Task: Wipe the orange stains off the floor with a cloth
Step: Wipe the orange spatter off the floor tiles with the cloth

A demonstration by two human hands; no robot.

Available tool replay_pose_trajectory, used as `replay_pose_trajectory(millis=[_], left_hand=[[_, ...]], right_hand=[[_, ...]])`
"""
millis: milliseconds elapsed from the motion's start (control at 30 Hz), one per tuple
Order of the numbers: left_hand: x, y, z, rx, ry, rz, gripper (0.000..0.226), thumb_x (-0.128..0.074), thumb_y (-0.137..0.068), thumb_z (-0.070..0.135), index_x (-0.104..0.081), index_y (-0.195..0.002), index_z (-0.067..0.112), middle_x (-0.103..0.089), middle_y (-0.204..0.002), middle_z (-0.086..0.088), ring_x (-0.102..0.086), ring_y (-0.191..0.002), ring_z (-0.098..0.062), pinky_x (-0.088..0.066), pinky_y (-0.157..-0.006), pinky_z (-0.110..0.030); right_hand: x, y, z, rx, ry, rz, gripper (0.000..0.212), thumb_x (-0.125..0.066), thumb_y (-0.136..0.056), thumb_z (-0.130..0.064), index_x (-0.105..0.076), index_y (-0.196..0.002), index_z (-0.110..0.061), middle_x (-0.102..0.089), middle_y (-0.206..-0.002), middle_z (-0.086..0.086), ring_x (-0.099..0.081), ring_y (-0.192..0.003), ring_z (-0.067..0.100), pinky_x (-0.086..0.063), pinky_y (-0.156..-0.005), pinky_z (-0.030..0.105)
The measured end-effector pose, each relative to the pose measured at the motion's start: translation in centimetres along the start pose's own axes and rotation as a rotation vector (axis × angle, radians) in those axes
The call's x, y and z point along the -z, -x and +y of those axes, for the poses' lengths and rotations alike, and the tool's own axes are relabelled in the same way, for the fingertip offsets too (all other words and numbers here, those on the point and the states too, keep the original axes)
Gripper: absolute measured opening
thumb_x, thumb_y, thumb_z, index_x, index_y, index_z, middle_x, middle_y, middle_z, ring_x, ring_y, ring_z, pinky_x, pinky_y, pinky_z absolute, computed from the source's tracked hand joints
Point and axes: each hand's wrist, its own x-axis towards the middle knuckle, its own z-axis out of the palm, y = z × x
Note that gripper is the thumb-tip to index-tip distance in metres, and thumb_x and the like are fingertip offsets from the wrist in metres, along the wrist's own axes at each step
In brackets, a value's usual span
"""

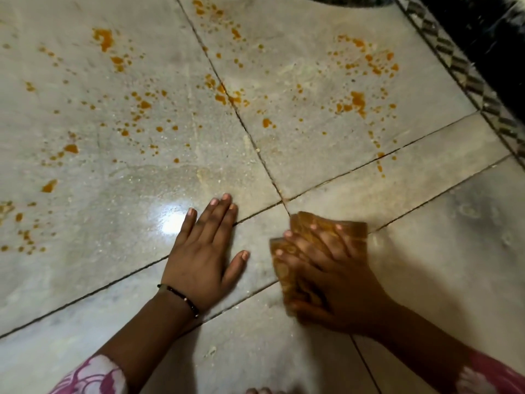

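Fingers (318,240) of the right hand (338,282) lie spread and fairly straight on top of an orange-stained cloth (321,240), pressing it flat against the floor (426,251); the hand and cloth are blurred, so finer detail of the grip cannot be told. The cloth sits just at 5 o'clock of the point where four tile joints meet, with its far corner touching that crossing. At 9 o'clock of the cloth, near but apart from it, the left hand (203,251) rests palm down on the tile, its fingers straight and slightly apart, the thumb pointing toward the cloth. A thin dark bracelet (181,298) circles the left wrist. Both forearms end in pink and white patterned sleeves (93,376) at the near edge of the view.

Just at 10 o'clock of the left hand a bright glare shines on wet-looking tile. Farther off, from 9 o'clock round to 1 o'clock, orange stains (358,100) speckle the pale tiles in scattered drops and larger blotches, none of them under the cloth's visible edges. At 2 o'clock, farthest away, a patterned border strip (460,72) runs along the floor beside a dark surface.
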Motion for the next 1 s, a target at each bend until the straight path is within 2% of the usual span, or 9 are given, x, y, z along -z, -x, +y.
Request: replay_pose_trajectory(millis=[67, 133, 233, 333, 500, 633, 733, 867, 1000], left_hand=[[-0.1, 0.1, -0.1, 0.005, 0.003, 0.001, 0.069, -0.033, -0.09, 0.05, -0.031, -0.146, 0.009, -0.023, -0.155, -0.006, -0.018, -0.144, -0.019, -0.013, -0.116, -0.045], [-0.1, 0.2, -0.1, 0.006, 0.0, 0.0, 0.069, -0.033, -0.09, 0.05, -0.031, -0.146, 0.009, -0.023, -0.155, -0.006, -0.018, -0.144, -0.019, -0.013, -0.116, -0.045], [-0.2, 0.2, -0.1, 0.007, 0.005, 0.006, 0.069, -0.034, -0.09, 0.05, -0.032, -0.146, 0.009, -0.024, -0.155, -0.007, -0.018, -0.144, -0.019, -0.014, -0.116, -0.045], [-0.2, 0.3, -0.1, 0.005, 0.01, 0.007, 0.069, -0.035, -0.09, 0.049, -0.033, -0.145, 0.009, -0.025, -0.155, -0.007, -0.019, -0.143, -0.02, -0.015, -0.116, -0.046], [-0.1, 0.2, 0.0, -0.001, 0.011, 0.016, 0.069, -0.036, -0.09, 0.05, -0.034, -0.145, 0.008, -0.025, -0.155, -0.007, -0.02, -0.143, -0.02, -0.018, -0.114, -0.047], [-0.2, 0.1, -0.2, -0.004, 0.015, 0.009, 0.069, -0.035, -0.09, 0.05, -0.032, -0.145, 0.009, -0.023, -0.155, -0.006, -0.017, -0.144, -0.019, -0.016, -0.115, -0.047], [-0.3, 0.2, -0.3, 0.003, 0.021, 0.008, 0.069, -0.036, -0.09, 0.05, -0.031, -0.146, 0.01, -0.022, -0.156, -0.005, -0.015, -0.145, -0.018, -0.015, -0.115, -0.047], [-0.3, 0.2, -0.3, 0.004, 0.012, 0.005, 0.069, -0.036, -0.09, 0.05, -0.031, -0.146, 0.01, -0.022, -0.156, -0.006, -0.017, -0.144, -0.019, -0.016, -0.115, -0.047], [-0.4, 0.2, -0.2, 0.003, 0.005, 0.011, 0.069, -0.035, -0.09, 0.05, -0.032, -0.146, 0.009, -0.023, -0.155, -0.006, -0.018, -0.144, -0.02, -0.017, -0.115, -0.047]], right_hand=[[-0.1, 1.9, 3.1, -0.001, 0.031, -0.022, 0.07, -0.04, -0.081, -0.072, -0.043, -0.14, -0.034, -0.041, -0.148, 0.0, -0.034, -0.135, 0.035, -0.029, -0.1, 0.058], [0.5, 1.5, 6.5, -0.149, 0.037, 0.001, 0.071, -0.039, -0.079, -0.071, -0.04, -0.139, -0.034, -0.041, -0.146, 0.002, -0.035, -0.129, 0.035, -0.034, -0.094, 0.058], [1.9, -3.2, 8.6, -0.449, 0.007, 0.095, 0.075, -0.029, -0.079, -0.072, -0.032, -0.144, -0.034, -0.036, -0.146, 0.003, -0.031, -0.125, 0.033, -0.028, -0.096, 0.054], [2.0, -9.0, 7.1, -0.583, -0.002, 0.154, 0.076, -0.021, -0.081, -0.074, -0.031, -0.143, -0.032, -0.033, -0.149, 0.003, -0.028, -0.131, 0.035, -0.024, -0.101, 0.055], [1.3, -8.4, -0.7, -0.243, -0.018, 0.095, 0.076, -0.023, -0.083, -0.074, -0.031, -0.146, -0.031, -0.028, -0.155, 0.0, -0.03, -0.131, 0.034, -0.022, -0.103, 0.057], [0.6, -1.9, 1.5, -0.041, 0.018, 0.029, 0.07, -0.034, -0.081, -0.074, -0.041, -0.14, -0.036, -0.039, -0.149, -0.002, -0.038, -0.127, 0.03, -0.027, -0.092, 0.045], [0.9, -1.8, 6.1, -0.261, 0.016, 0.058, 0.069, -0.038, -0.078, -0.071, -0.035, -0.141, -0.041, -0.039, -0.147, -0.002, -0.036, -0.127, 0.033, -0.025, -0.094, 0.049], [2.0, -8.6, 7.2, -0.62, -0.04, 0.135, 0.075, -0.022, -0.078, -0.075, -0.025, -0.145, -0.041, -0.024, -0.155, -0.004, -0.02, -0.136, 0.035, -0.019, -0.105, 0.06], [2.0, -12.4, 2.6, -0.454, -0.053, 0.076, 0.073, -0.027, -0.083, -0.071, -0.021, -0.147, -0.036, -0.016, -0.158, -0.003, -0.015, -0.139, 0.039, -0.011, -0.106, 0.064]])
